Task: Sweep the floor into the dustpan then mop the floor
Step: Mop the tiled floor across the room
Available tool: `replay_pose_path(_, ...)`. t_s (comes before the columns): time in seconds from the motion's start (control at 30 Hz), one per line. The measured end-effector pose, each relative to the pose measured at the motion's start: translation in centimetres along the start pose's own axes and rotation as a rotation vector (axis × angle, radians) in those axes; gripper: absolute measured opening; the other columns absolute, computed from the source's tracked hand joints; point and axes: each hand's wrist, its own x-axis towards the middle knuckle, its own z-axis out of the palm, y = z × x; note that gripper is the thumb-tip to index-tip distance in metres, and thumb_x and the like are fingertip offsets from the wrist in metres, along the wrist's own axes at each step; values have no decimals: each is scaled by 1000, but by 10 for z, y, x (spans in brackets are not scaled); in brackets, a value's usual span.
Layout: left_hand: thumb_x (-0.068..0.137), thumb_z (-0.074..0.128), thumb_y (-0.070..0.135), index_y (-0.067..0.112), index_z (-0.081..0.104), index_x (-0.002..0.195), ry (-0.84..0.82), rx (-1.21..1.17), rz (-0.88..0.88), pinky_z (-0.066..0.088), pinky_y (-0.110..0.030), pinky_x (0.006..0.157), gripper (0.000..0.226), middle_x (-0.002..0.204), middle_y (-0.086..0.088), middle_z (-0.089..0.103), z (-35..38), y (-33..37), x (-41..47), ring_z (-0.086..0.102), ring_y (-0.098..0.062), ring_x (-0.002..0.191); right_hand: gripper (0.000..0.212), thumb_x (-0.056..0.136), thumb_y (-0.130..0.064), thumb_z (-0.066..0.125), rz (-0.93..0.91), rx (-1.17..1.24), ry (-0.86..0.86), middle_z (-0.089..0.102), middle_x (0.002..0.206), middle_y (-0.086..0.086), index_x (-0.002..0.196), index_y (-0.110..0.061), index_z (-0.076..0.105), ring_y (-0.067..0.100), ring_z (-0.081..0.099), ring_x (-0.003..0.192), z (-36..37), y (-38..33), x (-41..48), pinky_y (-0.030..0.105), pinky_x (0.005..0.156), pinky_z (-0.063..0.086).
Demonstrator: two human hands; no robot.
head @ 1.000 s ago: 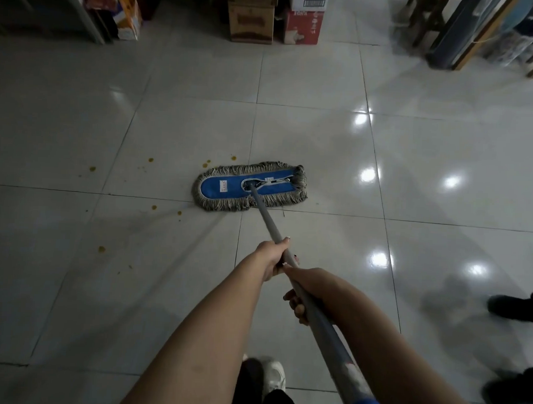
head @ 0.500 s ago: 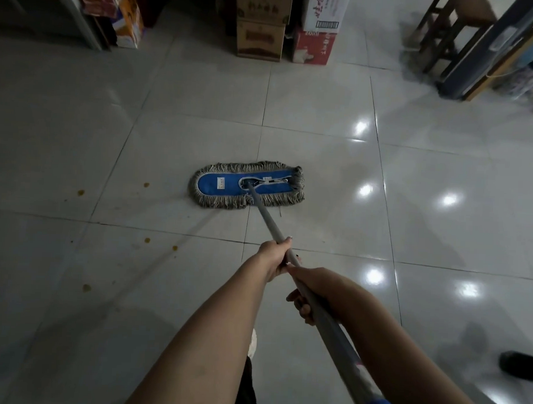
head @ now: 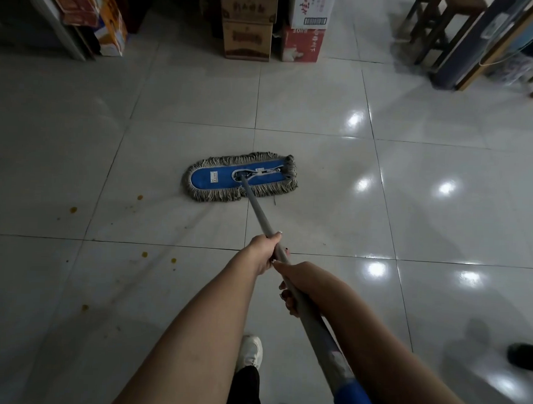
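A flat mop head (head: pixel 242 177), blue on top with a grey fringe, lies on the pale tiled floor (head: pixel 319 209) in the middle of the view. Its grey handle (head: pixel 260 216) runs back toward me and ends in a blue grip at the bottom edge. My left hand (head: pixel 265 251) grips the handle higher up the shaft. Just behind it my right hand (head: pixel 298 283) grips the handle too, fingers curled under it. Small brown spots (head: pixel 140 197) dot the tiles left of and behind the mop head.
Stacked cardboard boxes (head: pixel 247 26) stand at the far wall, more boxes on a shelf (head: pixel 111 24) at far left. Wooden stool legs and leaning boards (head: pixel 464 42) fill the far right. Another person's dark shoe (head: pixel 524 356) shows at the right edge. My white shoe (head: pixel 249 351) is below.
The mop head has slid forward across the tiles, passing over the brown spots near it; the boxes now look closer. The dark shoes at right have shifted toward the frame edge.
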Motion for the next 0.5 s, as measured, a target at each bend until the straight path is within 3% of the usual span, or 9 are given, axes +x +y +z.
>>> replay_pose_path(0.07,98,48,23,4,43,104,0,0,6,54,-24,46,21,79,-9,52,6,-9,-8,55,-16,62,49,93,-48,51,-9,13,4,45,43,3,67,-7,42,10,38,19,-5,13,-4,9,33,35)
replay_pose_path(0.13,98,48,24,4,44,103,-1,23,13,51,-20,39,21,78,-9,53,11,-21,-17,56,-16,61,49,92,-48,53,-12,19,-1,44,32,1,67,-8,42,10,39,20,-11,28,-9,9,33,36)
replay_pose_path(0.37,98,47,26,6,45,104,5,118,7,45,-17,34,21,77,-9,60,38,-90,-59,59,-14,60,45,90,-46,57,7,-34,-54,46,34,1,70,-8,45,10,42,23,-36,104,-40,12,35,39)
replay_pose_path(0.5,98,48,25,5,44,103,-32,108,-14,54,-27,53,21,75,-10,59,57,-138,-80,61,-17,63,43,92,-44,55,13,-125,-75,47,43,2,71,-8,46,10,43,26,-55,155,-62,13,37,40)
